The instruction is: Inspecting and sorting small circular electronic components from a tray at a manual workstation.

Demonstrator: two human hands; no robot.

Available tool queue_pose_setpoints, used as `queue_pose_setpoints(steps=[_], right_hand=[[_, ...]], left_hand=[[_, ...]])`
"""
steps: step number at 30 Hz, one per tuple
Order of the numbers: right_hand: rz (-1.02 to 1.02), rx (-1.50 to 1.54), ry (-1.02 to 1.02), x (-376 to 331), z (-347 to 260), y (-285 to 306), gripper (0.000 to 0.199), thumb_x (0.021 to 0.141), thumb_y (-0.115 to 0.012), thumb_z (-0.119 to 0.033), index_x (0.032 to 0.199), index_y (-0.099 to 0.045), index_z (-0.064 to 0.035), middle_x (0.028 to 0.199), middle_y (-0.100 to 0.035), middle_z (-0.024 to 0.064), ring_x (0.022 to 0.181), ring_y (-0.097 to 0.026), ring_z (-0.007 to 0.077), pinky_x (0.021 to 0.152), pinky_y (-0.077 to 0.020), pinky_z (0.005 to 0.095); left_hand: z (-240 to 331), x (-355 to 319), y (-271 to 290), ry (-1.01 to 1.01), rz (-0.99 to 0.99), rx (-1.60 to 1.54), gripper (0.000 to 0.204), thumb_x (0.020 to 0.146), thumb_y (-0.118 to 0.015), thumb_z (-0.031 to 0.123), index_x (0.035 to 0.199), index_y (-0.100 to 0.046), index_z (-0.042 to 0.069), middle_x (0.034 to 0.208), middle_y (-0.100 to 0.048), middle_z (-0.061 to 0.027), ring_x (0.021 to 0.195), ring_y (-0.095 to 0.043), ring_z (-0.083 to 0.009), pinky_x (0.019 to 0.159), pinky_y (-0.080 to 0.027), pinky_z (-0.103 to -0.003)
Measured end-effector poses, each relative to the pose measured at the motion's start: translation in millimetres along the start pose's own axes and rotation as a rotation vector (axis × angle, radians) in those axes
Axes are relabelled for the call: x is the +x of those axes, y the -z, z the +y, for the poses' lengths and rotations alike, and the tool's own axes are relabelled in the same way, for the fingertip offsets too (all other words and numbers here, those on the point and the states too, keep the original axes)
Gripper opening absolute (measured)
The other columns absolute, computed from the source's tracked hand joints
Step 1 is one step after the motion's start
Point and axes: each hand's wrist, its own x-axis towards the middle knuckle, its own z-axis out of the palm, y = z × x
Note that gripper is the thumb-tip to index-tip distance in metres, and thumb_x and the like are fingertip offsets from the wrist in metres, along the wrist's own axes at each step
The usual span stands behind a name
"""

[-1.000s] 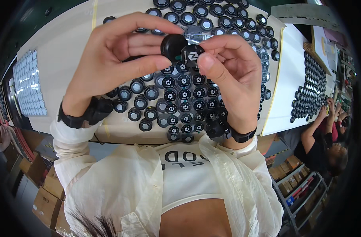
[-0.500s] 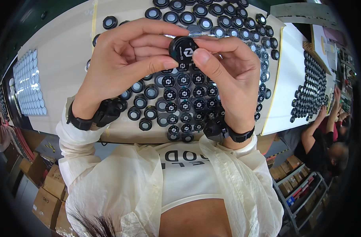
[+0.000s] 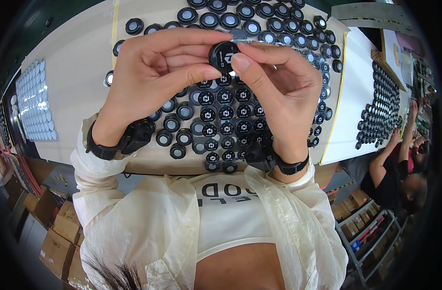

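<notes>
Black disc (image 3: 222, 57) — round, thick, white-marked

This looks like a factory workshop, laid out for making many copies of one article by hand. A long worktop (image 3: 80, 58) carries dozens of matching round black pieces (image 3: 209, 20), some in neat rows below the middle of the frame. Pale discs (image 3: 36, 104) lie in a grid at the left. More dark pieces (image 3: 379, 108) line a white surface (image 3: 345, 99) at the right, near a co-worker (image 3: 392, 166). Cardboard boxes (image 3: 56, 253) stack at the lower left, and a metal rack (image 3: 348, 250) stands lower right.
</notes>
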Motion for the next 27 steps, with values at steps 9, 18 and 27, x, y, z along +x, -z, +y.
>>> queue_pose_setpoints(steps=[9,18,27], right_hand=[[0.042,-0.175,0.149,3.3,16.7,0.0,0.014,0.08,-0.078,-0.002,0.094,-0.076,0.0005,0.089,-0.073,0.0107,0.086,-0.067,0.0171,0.078,-0.0511,0.0274],[-0.112,-0.522,0.172,0.3,18.8,-4.0,0.055,0.086,-0.07,-0.007,0.139,-0.053,-0.0043,0.124,-0.064,0.0137,0.113,-0.061,0.0226,0.096,-0.0475,0.0353],[-0.167,-0.495,0.158,2.2,20.4,3.7,0.044,0.086,-0.065,-0.005,0.13,-0.058,-0.0048,0.111,-0.062,0.0168,0.101,-0.061,0.03,0.089,-0.0486,0.0386]], left_hand=[[-7.5,2.0,-6.3,-0.054,0.057,0.065,0.036,0.089,-0.065,-0.007,0.125,-0.061,-0.005,0.116,-0.068,-0.0127,0.101,-0.07,-0.0179,0.09,-0.057,-0.028],[13.7,106.4,76.8,0.109,0.038,0.921,0.038,0.091,-0.066,0.019,0.123,-0.062,0.001,0.115,-0.064,-0.0166,0.103,-0.065,-0.0276,0.093,-0.05,-0.036],[19.2,110.8,105.3,-0.248,-0.194,1.561,0.05,0.095,-0.056,0.015,0.142,-0.046,-0.001,0.151,-0.038,-0.0236,0.139,-0.038,-0.0384,0.116,-0.031,-0.04]])
